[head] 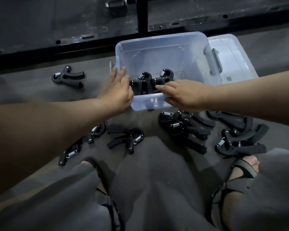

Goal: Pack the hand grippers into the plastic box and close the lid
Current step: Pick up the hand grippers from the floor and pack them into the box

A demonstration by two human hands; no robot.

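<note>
A clear plastic box (165, 45) stands open on the grey floor ahead of me. Two black hand grippers (144, 83) with steel springs stand side by side inside it near the front wall. My left hand (119, 90) reaches to the box's near left corner with straight fingers, beside the left gripper. My right hand (182, 95) lies over the front rim, fingers straight and touching the right gripper, thumb outside the front wall. The clear lid (232, 57) lies behind the box on the right.
Several more hand grippers lie on the floor: one at the far left (68, 79), a few at the near left (123, 139), a pile at the near right (187, 127). My knees and sandalled feet (244, 169) fill the foreground. A black metal frame (142, 14) runs behind the box.
</note>
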